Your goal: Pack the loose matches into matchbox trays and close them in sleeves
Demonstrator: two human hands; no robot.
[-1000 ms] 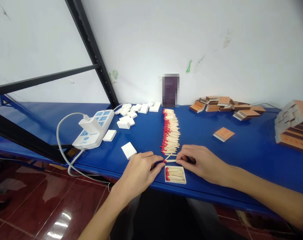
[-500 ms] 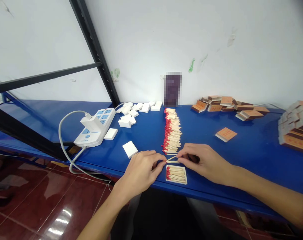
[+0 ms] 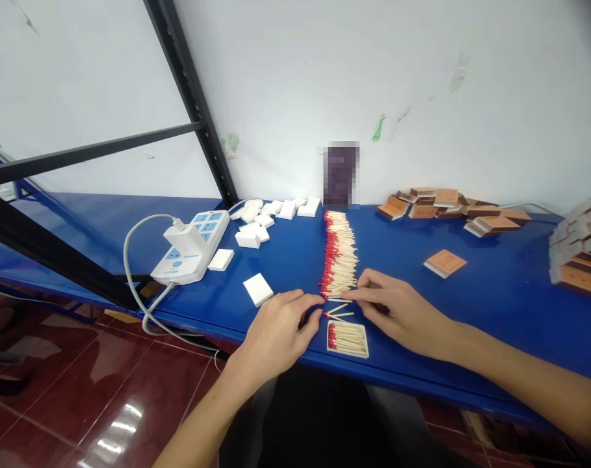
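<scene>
A long row of red-headed matches (image 3: 341, 253) lies on the blue table, heads to the left. At its near end, the index fingertip of my right hand (image 3: 405, 312) touches the matches, with the thumb held apart. My left hand (image 3: 285, 328) rests to the left, thumb and index finger parted beside the match heads, holding nothing. A few loose matches (image 3: 341, 311) lie between the hands. Just in front of them is a white matchbox tray (image 3: 367, 344), holding matches that also point their heads left.
Several white boxes (image 3: 259, 289) are scattered at left, near a power strip (image 3: 192, 260) with a cable. Orange matchboxes (image 3: 446, 262) are heaped against the wall, and a stack of them (image 3: 580, 250) stands at far right. A black shelf post (image 3: 197, 104) rises at left.
Both hands have let go of the matches they pinched, which now lie loose above the tray. My right fingers have shifted up to the row's near end. The view has moved slightly.
</scene>
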